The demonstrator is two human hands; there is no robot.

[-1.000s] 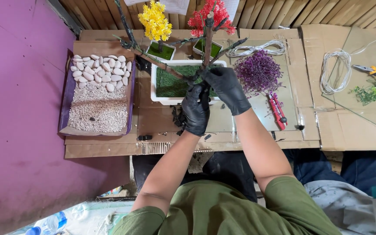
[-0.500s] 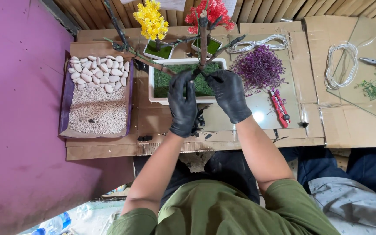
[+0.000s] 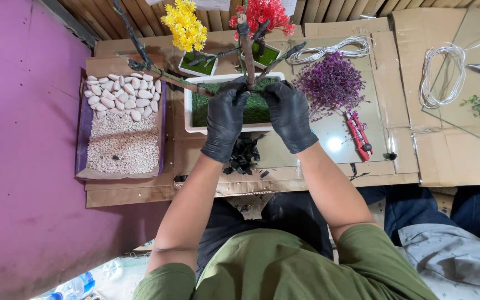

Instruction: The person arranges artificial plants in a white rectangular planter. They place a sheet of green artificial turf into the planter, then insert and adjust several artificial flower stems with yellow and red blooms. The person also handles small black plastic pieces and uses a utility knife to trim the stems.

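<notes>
Over white tray, 2 gloved hands, left hand & right hand, grip 1 branch

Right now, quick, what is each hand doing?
Left hand: closed around the base of the bare branched trunk.
Right hand: closed on the same trunk base, over the white planter.

Left hand: reaching far, black-gloved, fingers curling closed.
Right hand: reaching alongside, gloved, fingers gripping.
Arms: extending forward, bare.

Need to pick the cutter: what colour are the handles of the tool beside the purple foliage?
Red, on the cutter in the head view.
</notes>
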